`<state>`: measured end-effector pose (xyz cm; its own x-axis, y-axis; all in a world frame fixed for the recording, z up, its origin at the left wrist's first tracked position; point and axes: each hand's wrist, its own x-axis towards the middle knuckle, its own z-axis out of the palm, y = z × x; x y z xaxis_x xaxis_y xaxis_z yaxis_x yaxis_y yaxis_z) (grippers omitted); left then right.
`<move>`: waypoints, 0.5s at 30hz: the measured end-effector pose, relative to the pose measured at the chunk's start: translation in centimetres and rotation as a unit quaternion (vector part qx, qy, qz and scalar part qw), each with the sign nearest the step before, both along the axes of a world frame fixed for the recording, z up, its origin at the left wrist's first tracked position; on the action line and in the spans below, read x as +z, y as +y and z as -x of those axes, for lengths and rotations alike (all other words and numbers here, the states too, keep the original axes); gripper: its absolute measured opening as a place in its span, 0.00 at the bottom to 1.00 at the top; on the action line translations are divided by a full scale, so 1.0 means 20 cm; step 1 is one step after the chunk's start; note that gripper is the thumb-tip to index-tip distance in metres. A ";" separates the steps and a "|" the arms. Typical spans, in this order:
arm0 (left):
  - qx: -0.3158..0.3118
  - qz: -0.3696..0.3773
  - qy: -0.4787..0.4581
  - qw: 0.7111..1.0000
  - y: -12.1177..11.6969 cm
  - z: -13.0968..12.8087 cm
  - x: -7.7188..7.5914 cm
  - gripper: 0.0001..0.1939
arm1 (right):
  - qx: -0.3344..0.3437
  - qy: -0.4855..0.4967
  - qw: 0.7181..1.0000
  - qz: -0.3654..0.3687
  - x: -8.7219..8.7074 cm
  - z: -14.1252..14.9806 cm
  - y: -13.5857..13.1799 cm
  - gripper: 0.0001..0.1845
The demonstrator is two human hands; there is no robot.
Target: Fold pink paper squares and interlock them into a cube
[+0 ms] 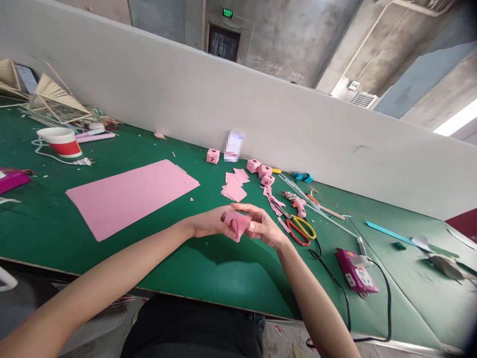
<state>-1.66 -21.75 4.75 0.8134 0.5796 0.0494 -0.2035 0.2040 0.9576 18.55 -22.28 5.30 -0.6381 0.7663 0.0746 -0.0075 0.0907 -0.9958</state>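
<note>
Between both hands, above the green table, is a folded pink paper piece (237, 226) with fine pleats that fan downward. My left hand (212, 221) closes on its left side, and my right hand (264, 226) pinches its right side with the thumb in front. Some of the fingers behind the paper are hidden. Just beyond the hands lie several pink paper squares (234, 191). To the left a large pink sheet (134, 199) lies flat. Small folded pink paper boxes (213, 156) with dark openings stand near the partition, more of them to the right.
Scissors (300, 231) with red and yellow handles lie right of my right hand, near a glue gun (298, 204). A purple power strip (356, 271) with black cords sits further right. A paper cup (59, 141) stands at left. A white partition (186, 94) borders the green table (179, 271).
</note>
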 end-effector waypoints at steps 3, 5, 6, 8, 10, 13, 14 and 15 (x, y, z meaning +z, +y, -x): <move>-0.049 -0.010 0.017 0.999 -0.02 -0.01 0.00 0.28 | 0.056 -0.003 0.998 0.014 0.02 0.02 -0.03 0.34; -0.051 -0.008 0.021 0.998 -0.02 -0.01 0.00 0.32 | 0.059 0.002 0.998 0.010 0.03 0.05 -0.05 0.28; -0.050 -0.009 0.026 0.998 -0.03 -0.01 0.00 0.32 | 0.059 0.000 0.998 0.007 0.04 0.06 -0.05 0.25; -0.043 -0.015 0.029 0.999 -0.02 -0.01 0.01 0.32 | 0.049 -0.008 0.999 -0.001 0.05 0.07 -0.06 0.21; -0.014 -0.012 0.020 1.000 -0.01 -0.01 0.00 0.31 | 0.009 -0.015 1.000 -0.018 0.05 0.07 -0.06 0.21; 0.093 0.013 0.003 0.996 0.00 -0.01 -0.01 0.36 | -0.115 -0.034 0.989 -0.088 0.03 0.07 -0.05 0.24; 0.134 0.018 -0.001 0.991 0.01 -0.01 -0.01 0.39 | -0.155 -0.047 0.980 -0.119 0.02 0.07 -0.04 0.25; 0.172 0.019 -0.004 0.985 0.01 -0.01 -0.02 0.40 | -0.187 -0.062 0.970 -0.146 0.00 0.07 -0.04 0.25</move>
<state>-1.43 -21.53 4.37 0.5680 0.8225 0.0284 -0.2748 0.1570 0.9486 17.13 -23.04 5.39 -0.3380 0.9036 0.2632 0.1975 0.3416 -0.9189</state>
